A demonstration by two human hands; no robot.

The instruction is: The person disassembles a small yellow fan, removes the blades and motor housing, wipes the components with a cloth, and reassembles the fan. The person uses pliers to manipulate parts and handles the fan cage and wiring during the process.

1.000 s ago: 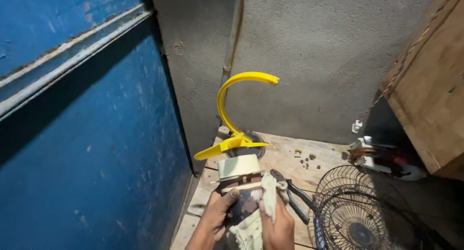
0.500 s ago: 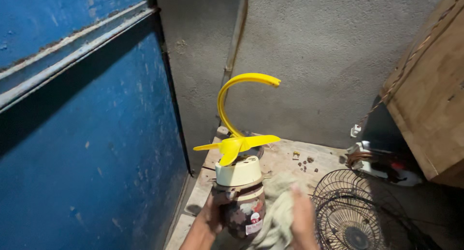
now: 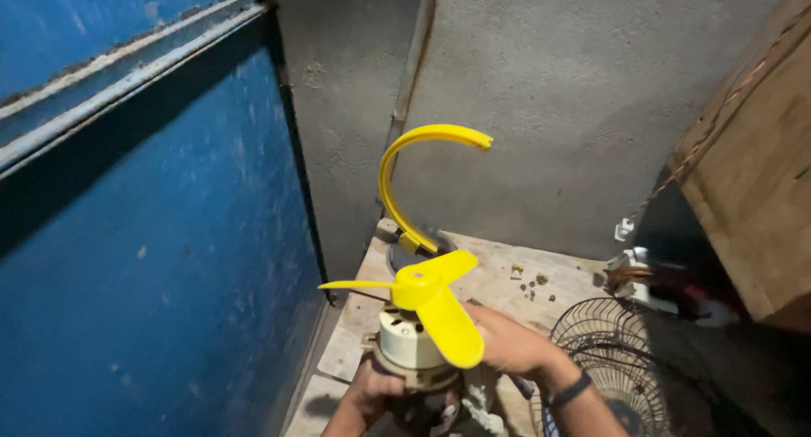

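Yellow fan blade (image 3: 427,298) already seated on cream motor (image 3: 408,344), raised over the wooden bench (image 3: 498,281). Left hand (image 3: 372,390) clamped round motor body; right hand (image 3: 507,344) cupped behind it, grip unclear. Wire guard (image 3: 608,352) and curved yellow bracket (image 3: 405,175) not yet fitted.

Two bare forearms and hands, low in the head view. No sleeves in sight on either arm. Left hand (image 3: 376,390) bare, without ring or glove, only its back, knuckles and a stretch of forearm visible above the bottom edge. Right hand (image 3: 507,344) likewise bare and ungloved, fingers partly hidden. Around the right wrist, a dark wristband (image 3: 573,390), narrow and plain, snug against the arm; whether watch strap or simple band, impossible to tell. Nothing worn on the left wrist as far as visible. Rest of the body out of frame.
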